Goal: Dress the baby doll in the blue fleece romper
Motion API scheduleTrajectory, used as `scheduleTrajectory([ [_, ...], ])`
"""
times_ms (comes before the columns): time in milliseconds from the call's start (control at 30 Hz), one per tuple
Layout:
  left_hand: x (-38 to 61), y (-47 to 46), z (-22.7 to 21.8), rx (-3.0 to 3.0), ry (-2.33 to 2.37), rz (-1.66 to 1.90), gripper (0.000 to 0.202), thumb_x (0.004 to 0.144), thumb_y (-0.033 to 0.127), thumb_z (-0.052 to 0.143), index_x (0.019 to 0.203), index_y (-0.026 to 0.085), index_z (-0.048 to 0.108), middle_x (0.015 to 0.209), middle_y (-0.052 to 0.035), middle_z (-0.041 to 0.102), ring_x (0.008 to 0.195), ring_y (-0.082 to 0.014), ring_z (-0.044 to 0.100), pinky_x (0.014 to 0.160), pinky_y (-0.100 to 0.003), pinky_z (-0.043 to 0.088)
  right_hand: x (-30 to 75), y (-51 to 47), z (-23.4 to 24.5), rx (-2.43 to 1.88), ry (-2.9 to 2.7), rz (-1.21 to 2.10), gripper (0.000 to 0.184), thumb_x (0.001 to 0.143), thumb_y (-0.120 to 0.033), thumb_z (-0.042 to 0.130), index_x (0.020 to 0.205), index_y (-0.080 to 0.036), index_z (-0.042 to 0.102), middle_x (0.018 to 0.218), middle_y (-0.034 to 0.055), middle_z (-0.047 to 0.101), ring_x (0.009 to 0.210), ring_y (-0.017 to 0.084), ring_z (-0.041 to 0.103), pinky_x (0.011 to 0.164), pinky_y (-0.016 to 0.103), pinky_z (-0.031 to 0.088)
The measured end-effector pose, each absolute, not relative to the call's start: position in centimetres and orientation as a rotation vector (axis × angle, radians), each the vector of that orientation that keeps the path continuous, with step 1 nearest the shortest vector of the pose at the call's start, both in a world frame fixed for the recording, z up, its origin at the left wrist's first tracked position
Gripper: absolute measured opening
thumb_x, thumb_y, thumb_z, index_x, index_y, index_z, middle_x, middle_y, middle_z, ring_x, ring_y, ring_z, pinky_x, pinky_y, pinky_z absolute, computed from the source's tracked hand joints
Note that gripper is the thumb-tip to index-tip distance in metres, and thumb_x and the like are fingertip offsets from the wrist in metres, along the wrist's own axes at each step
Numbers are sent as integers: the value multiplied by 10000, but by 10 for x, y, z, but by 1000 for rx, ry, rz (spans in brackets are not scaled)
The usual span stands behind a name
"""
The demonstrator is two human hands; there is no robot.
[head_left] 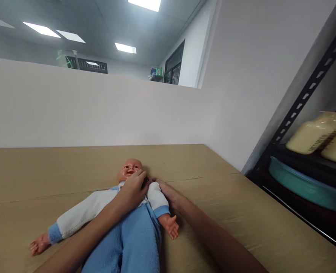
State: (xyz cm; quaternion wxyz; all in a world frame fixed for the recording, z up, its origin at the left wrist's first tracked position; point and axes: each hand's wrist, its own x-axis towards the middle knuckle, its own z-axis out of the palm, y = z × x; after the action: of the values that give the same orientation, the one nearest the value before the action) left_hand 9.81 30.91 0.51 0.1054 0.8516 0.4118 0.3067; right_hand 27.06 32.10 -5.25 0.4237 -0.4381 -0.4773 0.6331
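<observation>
A baby doll [128, 231] in blue overalls and white sleeves lies on its back on a brown cardboard-covered surface [71, 170], head pointing away from me. My left hand [133, 187] rests on the doll's upper chest, its fingers curled at the collar under the chin. My right hand [166, 191] lies beside the doll's shoulder, its fingers tucked toward the neck and mostly hidden behind the white sleeve. The doll's arms are spread out to both sides.
A white partition wall [99, 110] rises behind the surface. At the right stands a black metal shelf rack [307, 94] holding cream-coloured jars [312, 136] and a teal dish [304, 184].
</observation>
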Motion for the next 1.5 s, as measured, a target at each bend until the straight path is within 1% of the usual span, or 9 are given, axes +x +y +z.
scheduleTrajectory([
  [167,97,313,2,2563,1253,860,143,971,184,482,891,198,599,971,-149,704,911,-313,683,803,-426,530,284,309,-35,-1064,-1266,1530,449,720,-558,825,963,-216,665,963,43,739,909,222,674,826,329,544],
  [267,95,311,4,2611,1288,833,155,974,174,475,903,197,612,983,-147,708,921,-314,677,822,-438,538,299,295,-14,-1125,-1554,1461,894,600,-366,959,1393,-230,569,1203,79,741,1004,247,700,842,341,548],
  [333,93,308,7,2639,1325,816,162,980,168,471,917,199,618,1000,-146,710,949,-317,676,861,-452,543,312,288,2,-1211,-1857,1250,1047,567,-275,952,1510,-238,497,1305,108,723,1043,279,703,861,364,543],
  [533,81,305,16,2666,1535,774,218,969,103,424,1044,153,623,1148,-209,684,1114,-390,648,988,-555,517,347,289,36,-1361,-2305,465,493,715,-162,718,1194,-271,755,1074,57,804,952,302,687,842,369,464],
  [867,75,302,19,2698,1401,791,273,1089,382,437,1085,194,636,1235,-170,678,1265,-376,576,1109,-570,450,354,306,2,-1384,-2406,374,426,777,-167,642,1197,-197,706,1135,103,779,957,284,678,824,347,458],
  [1067,36,267,13,2388,1255,1072,357,1087,501,424,1304,264,579,1386,-111,601,1335,-332,518,1155,-535,401,333,280,8,-1315,-2306,226,585,808,-61,577,1384,-166,587,1429,157,618,1339,321,513,1149,451,364],
  [1200,0,231,-15,2105,1403,1096,370,1055,563,455,1261,270,549,1264,-98,636,1149,-318,606,1026,-477,492,311,247,1,-1141,-2117,483,130,1011,-289,576,1100,-239,656,1127,63,693,1084,253,612,981,375,449],
  [1367,-15,206,-27,1880,1486,842,492,1015,694,416,1252,281,536,1298,-88,664,1236,-333,600,1118,-494,461,309,249,-32,-1015,-1841,1091,318,994,-575,612,985,-257,605,945,12,583,914,226,551,864,345,443],
  [1500,-14,207,-17,1717,1444,782,478,999,729,411,1064,291,593,1097,-29,707,1102,-310,643,1040,-429,522,307,263,-53,-882,-1464,1409,429,927,-682,655,915,-267,546,870,-10,495,843,209,495,826,335,439],
])
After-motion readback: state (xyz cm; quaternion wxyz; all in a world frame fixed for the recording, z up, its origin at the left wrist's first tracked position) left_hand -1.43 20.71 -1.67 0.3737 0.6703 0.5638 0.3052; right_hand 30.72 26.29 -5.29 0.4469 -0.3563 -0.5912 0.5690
